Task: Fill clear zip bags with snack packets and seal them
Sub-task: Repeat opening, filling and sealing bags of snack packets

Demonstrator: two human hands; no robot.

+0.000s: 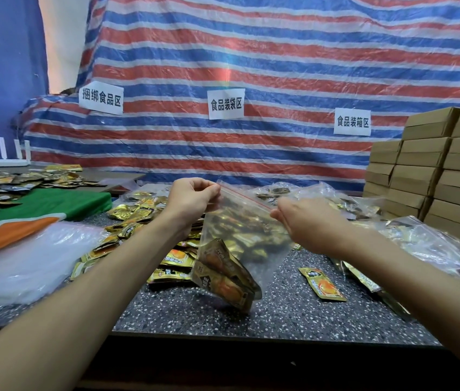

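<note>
L hand (192, 197) pinches top-left corner of clear zip bag (247, 230) at its red zip strip, fingers curled tight on it; R hand (305, 221) is at the strip's other end, thumb & fingertips closed on the edge, back of hand to camera; bag hangs btwn both hands, slanting down toward the person; a few snack pkts (226, 275) sit in bag's lowest corner; can't tell if that corner touches the speckled table (279, 314) below it.

Just left of & behind bag: heap of loose gold pkts (138, 215); right of bag, near its low corner, a single pkt (322, 284) lies flat; farther right of bag, clear filled bags (434, 244), then stacked cardboard boxes (426, 170); far left of bag, pile of clear plastic (25, 258) w/ a green-orange sack (54, 210) behind it; behind bag, striped tarp (251, 66) w/ paper signs (226, 104).
</note>
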